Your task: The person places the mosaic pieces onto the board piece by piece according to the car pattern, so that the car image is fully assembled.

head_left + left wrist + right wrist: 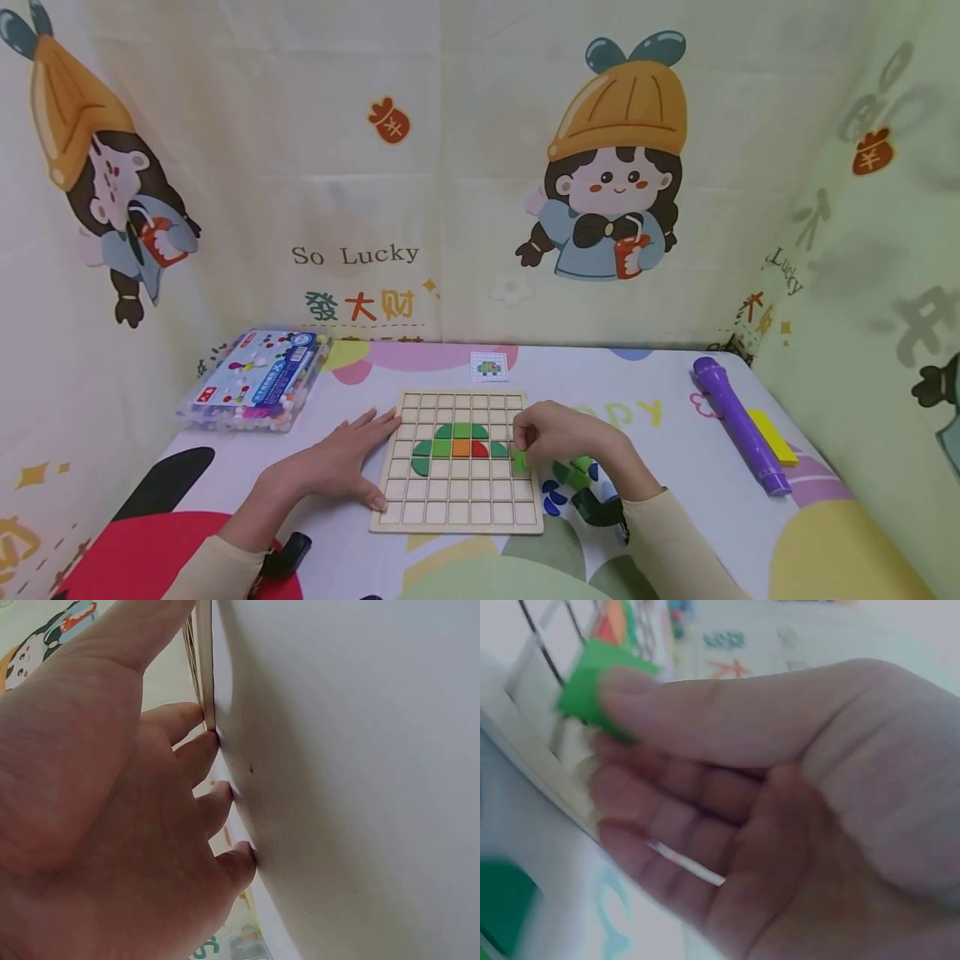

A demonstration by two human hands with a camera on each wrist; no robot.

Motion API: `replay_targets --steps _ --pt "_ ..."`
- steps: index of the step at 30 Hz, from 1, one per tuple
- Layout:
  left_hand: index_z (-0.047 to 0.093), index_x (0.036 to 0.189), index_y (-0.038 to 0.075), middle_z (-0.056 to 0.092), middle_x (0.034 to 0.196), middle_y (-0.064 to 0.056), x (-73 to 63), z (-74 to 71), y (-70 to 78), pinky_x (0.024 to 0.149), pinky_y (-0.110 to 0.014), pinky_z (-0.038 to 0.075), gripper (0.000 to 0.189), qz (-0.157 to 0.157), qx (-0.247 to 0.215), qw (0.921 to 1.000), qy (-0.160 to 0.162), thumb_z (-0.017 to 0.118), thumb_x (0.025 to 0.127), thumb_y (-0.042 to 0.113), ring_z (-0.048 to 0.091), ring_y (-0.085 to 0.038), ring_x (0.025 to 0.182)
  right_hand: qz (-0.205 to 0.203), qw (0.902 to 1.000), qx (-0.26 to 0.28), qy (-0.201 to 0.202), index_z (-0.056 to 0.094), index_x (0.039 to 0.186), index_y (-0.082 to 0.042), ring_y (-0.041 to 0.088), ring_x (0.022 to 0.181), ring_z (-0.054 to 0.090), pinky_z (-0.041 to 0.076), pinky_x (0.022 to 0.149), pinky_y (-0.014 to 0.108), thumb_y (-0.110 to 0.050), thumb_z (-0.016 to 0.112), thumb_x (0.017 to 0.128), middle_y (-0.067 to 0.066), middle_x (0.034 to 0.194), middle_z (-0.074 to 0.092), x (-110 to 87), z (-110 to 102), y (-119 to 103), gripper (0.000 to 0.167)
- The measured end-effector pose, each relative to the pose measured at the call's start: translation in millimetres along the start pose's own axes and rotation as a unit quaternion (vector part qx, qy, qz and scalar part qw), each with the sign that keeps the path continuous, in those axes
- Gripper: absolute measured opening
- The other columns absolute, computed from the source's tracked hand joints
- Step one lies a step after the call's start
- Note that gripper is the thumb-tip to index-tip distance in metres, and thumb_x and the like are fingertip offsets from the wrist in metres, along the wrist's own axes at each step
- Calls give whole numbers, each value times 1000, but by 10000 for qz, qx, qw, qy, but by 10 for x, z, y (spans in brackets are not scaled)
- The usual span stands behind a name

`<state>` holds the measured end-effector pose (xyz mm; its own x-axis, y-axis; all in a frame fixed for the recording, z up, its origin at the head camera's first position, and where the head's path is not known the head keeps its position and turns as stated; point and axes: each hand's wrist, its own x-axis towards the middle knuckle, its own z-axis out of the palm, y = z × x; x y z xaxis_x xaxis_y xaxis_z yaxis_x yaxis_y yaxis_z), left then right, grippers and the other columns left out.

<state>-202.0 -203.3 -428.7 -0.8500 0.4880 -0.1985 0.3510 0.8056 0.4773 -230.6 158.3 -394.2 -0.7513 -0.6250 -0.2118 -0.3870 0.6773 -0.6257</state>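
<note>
A wooden grid board [457,528] lies on the table between the two hands. Green, orange and red tiles [461,447] fill some cells in its upper middle. The left hand [330,462] has its fingers and thumb spread along the board's left edge; in the left wrist view, fingertips [240,859] touch the table surface. Over the board's right edge, the right hand [562,435] pinches a bright green square tile [585,686] between thumb and fingers. Loose green pieces [576,475] and dark blue pieces [553,497] lie right of the board, partly hidden by the right wrist.
Behind the board lies a small picture card [489,367] with a coloured grid pattern. A clear plastic box [251,379] of colourful parts stands at the back left. On the right are a purple tube [738,425] and a yellow block [772,437]. Printed cloth walls surround the table.
</note>
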Motion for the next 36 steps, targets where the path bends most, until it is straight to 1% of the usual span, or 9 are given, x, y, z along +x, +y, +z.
replay_targets --steps 3,8,12,14,20,23,25,29,36 --pt "29 157 12 22 166 -11 -1 -5 -5 117 -73 10 122 61 27 10000 10 85 61 61 9 -44 154 -305 9991 274 54 65 81 -11 11 70 52 43 62 23 0 71 82 -5 75 57 118 105 -41 13" --pt "28 157 12 22 166 -11 -7 -10 1 117 -73 10 121 100 -12 9999 -2 85 62 60 9 -45 153 -568 9965 493 365 65 83 -12 11 75 54 48 69 24 0 72 85 -3 80 62 273 263 -128 14" --pt "28 157 12 22 166 -11 -5 -5 1 117 -73 10 121 117 -14 9999 -5 85 62 61 9 -45 153 -684 9939 516 689 67 87 -11 9 74 56 50 70 22 1 70 87 2 85 67 352 366 -231 12" --pt "29 157 13 22 167 -10 -6 -4 1 117 -73 10 121 87 -14 10000 -7 85 62 61 9 -44 154 -742 9924 534 826 68 89 -10 8 74 57 50 69 22 0 69 88 3 86 68 382 414 -297 10" --pt "29 157 13 22 167 -8 1 -13 -5 118 -72 10 120 25 -27 10000 -17 85 62 61 8 -42 154 -781 9890 492 1157 70 87 -11 3 71 56 50 66 19 -1 68 88 -5 80 66 488 561 -453 10" --pt "29 157 13 22 167 -8 1 -20 0 118 -72 10 120 42 -15 10000 -27 85 62 61 9 -42 154 -747 9890 466 1192 70 86 -12 2 70 55 50 66 18 -2 68 87 -6 78 66 527 618 -496 10" --pt "29 157 13 22 167 -9 2 -25 -1 117 -73 11 120 88 0 10000 -25 85 62 61 9 -43 154 -770 9891 398 1192 71 85 -12 1 69 55 49 66 17 -2 68 88 -7 77 66 540 650 -510 11" --pt "28 157 12 22 166 -11 7 -25 -16 116 -74 11 121 171 50 9998 -16 84 63 62 10 -45 153 -857 9892 79 1185 72 84 -13 1 69 54 49 65 16 -3 68 89 -8 77 66 546 695 -532 12" --pt "29 157 12 23 166 -10 5 -11 -21 117 -73 10 121 130 24 9999 -19 84 62 62 10 -44 154 -915 9865 -504 1259 76 84 -14 0 72 54 49 67 14 -4 71 88 -10 79 68 510 728 -590 12"
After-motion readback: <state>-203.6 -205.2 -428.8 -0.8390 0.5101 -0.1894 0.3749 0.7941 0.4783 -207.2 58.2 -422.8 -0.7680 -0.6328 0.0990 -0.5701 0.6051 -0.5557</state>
